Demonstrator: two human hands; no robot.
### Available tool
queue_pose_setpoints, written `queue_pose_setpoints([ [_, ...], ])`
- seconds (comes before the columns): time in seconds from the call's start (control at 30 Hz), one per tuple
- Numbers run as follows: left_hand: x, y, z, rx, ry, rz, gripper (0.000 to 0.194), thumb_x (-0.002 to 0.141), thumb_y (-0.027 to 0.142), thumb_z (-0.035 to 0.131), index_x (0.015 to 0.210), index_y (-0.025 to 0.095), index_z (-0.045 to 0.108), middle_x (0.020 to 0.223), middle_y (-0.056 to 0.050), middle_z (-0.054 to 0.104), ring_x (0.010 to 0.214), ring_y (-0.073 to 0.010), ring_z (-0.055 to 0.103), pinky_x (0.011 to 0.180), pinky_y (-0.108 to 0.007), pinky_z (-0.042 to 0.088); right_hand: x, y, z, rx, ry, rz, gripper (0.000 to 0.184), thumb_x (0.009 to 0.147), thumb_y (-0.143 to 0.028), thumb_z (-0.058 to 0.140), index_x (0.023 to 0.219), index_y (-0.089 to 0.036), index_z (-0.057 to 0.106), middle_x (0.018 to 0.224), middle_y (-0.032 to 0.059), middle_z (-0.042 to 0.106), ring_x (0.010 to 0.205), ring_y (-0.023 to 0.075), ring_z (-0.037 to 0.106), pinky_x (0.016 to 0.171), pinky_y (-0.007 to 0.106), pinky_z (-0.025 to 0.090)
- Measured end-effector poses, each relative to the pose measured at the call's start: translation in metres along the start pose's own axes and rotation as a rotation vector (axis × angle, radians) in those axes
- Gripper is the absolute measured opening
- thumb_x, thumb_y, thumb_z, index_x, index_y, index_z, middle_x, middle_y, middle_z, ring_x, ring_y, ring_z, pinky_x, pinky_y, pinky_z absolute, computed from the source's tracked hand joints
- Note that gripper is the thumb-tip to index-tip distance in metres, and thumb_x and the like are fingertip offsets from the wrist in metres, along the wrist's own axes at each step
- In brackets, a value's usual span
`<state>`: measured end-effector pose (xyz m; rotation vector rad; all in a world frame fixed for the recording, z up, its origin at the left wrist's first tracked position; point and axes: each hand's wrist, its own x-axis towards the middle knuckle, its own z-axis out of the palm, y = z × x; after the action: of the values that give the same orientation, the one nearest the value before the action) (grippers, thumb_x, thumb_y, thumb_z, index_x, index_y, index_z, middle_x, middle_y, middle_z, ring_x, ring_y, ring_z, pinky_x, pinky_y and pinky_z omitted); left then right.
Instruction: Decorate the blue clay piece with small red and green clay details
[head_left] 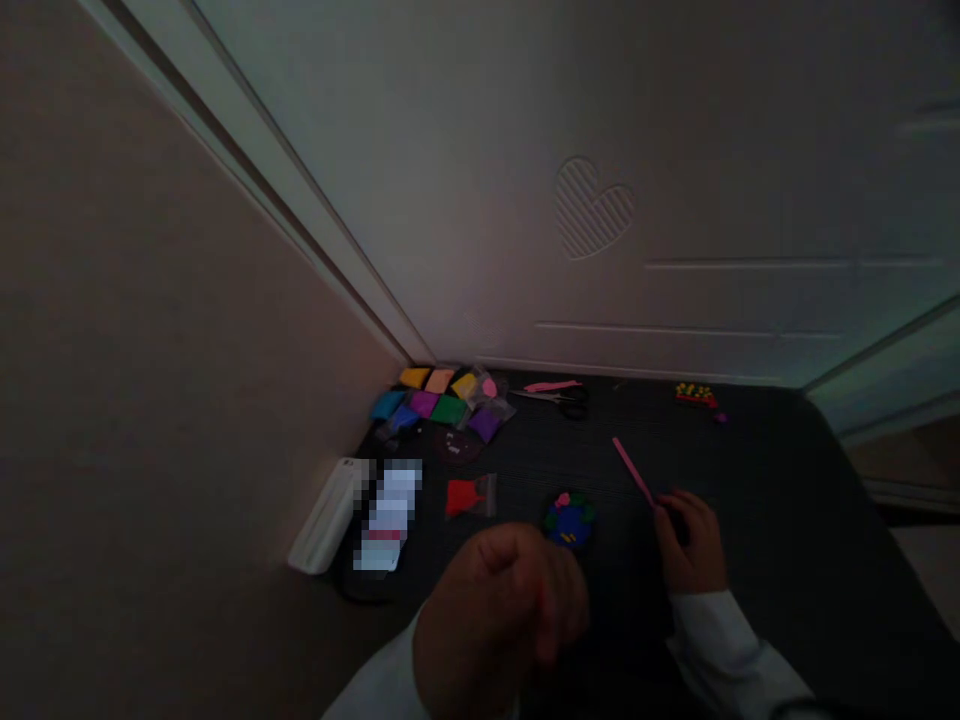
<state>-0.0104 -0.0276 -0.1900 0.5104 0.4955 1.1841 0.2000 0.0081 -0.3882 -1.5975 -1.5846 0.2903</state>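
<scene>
My right hand (694,545) pinches the lower end of a thin pink clay tool (631,468), which points up and to the left above the dark table. My left hand (506,610) is raised close to the camera with its fingers curled closed; what they hold, if anything, is hidden. Just beyond it lies a round blue clay piece (571,525) with green bits round its edge, a pink bit at the top and small yellow strips. To its left rests a small clear bag with red clay (465,496).
Packets of coloured clay (448,410) are heaped at the back left. Scissors (551,397) and another pink tool (553,385) lie beside them. A phone (390,515) and a white oblong case (330,518) sit left. A yellow-dotted red clay piece (696,396) is back right.
</scene>
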Motion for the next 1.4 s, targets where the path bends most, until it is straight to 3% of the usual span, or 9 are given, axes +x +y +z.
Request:
queue_pose_setpoints([
  [0.17,-0.004,0.036,0.047,0.012,-0.088,-0.011,0.008,0.064,0.023,0.07,0.065,0.015,0.066,0.047,0.003,0.048,0.052,-0.0092,0.046,0.05,-0.021,0.032,0.053,-0.067,-0.052,0.091,-0.045,-0.069,0.019,0.076,-0.028,0.053,0.091,-0.018,0.06,0.105,0.0116,0.053,0.101,0.0248,0.05,0.087,0.047,0.04],
  [0.33,-0.014,0.061,0.08,0.126,-0.102,0.007,0.007,0.071,0.019,0.065,0.073,0.016,0.071,0.055,-0.001,0.061,0.059,-0.0107,0.053,0.055,-0.022,0.038,0.1,-0.133,-0.108,0.223,-0.004,-0.147,0.017,0.08,-0.026,0.05,0.095,-0.02,0.056,0.108,0.0095,0.053,0.101,0.0215,0.052,0.086,0.043,0.042],
  [0.6,-0.032,0.079,0.115,0.245,0.001,0.051,0.002,0.066,0.019,0.069,0.067,0.019,0.07,0.054,0.0,0.061,0.058,-0.0123,0.053,0.055,-0.025,0.037,0.104,-0.201,-0.165,0.52,-0.145,-0.153,0.014,0.081,-0.018,0.05,0.091,-0.022,0.058,0.106,0.0081,0.053,0.103,0.022,0.049,0.089,0.044,0.038],
  [0.83,-0.03,0.066,0.131,0.282,0.023,0.073,0.012,0.055,0.018,0.077,0.06,0.02,0.066,0.053,0.001,0.057,0.058,-0.0123,0.049,0.055,-0.025,0.036,0.096,-0.222,-0.204,0.599,-0.261,-0.154,0.017,0.081,-0.014,0.049,0.092,-0.024,0.057,0.107,0.0048,0.052,0.104,0.0172,0.048,0.086,0.031,0.042],
  [0.93,-0.034,0.063,0.138,0.42,0.057,0.067,0.004,0.063,0.022,0.071,0.064,0.02,0.069,0.055,-0.001,0.059,0.059,-0.0138,0.05,0.057,-0.026,0.037,0.091,-0.23,-0.217,0.646,-0.349,-0.156,0.017,0.081,-0.015,0.049,0.093,-0.025,0.056,0.107,0.0036,0.052,0.103,0.016,0.049,0.087,0.029,0.042],
  [1.13,-0.039,0.059,0.156,0.688,0.08,0.089,0.014,0.077,0.024,0.059,0.08,0.019,0.072,0.064,-0.005,0.065,0.067,-0.0164,0.055,0.063,-0.027,0.04,0.085,-0.239,-0.24,0.655,-0.43,-0.286,0.022,0.08,-0.017,0.051,0.099,-0.027,0.054,0.106,0.0041,0.053,0.097,0.0173,0.052,0.083,0.033,0.045],
  [1.27,-0.035,0.052,0.164,0.576,0.047,0.059,0.002,0.067,0.019,0.068,0.066,0.019,0.069,0.058,-0.001,0.06,0.061,-0.0137,0.053,0.058,-0.025,0.039,0.084,-0.236,-0.253,0.644,-0.404,-0.308,0.025,0.078,-0.017,0.054,0.1,-0.028,0.053,0.106,0.0041,0.053,0.097,0.0186,0.052,0.083,0.035,0.045],
  [1.4,-0.033,0.044,0.173,0.482,-0.006,0.03,0.009,0.06,0.016,0.074,0.062,0.019,0.066,0.06,-0.001,0.061,0.062,-0.0138,0.053,0.06,-0.026,0.04,0.08,-0.232,-0.262,0.618,-0.349,-0.303,0.027,0.076,-0.015,0.054,0.1,-0.028,0.053,0.105,0.0043,0.054,0.097,0.0192,0.053,0.081,0.035,0.046],
])
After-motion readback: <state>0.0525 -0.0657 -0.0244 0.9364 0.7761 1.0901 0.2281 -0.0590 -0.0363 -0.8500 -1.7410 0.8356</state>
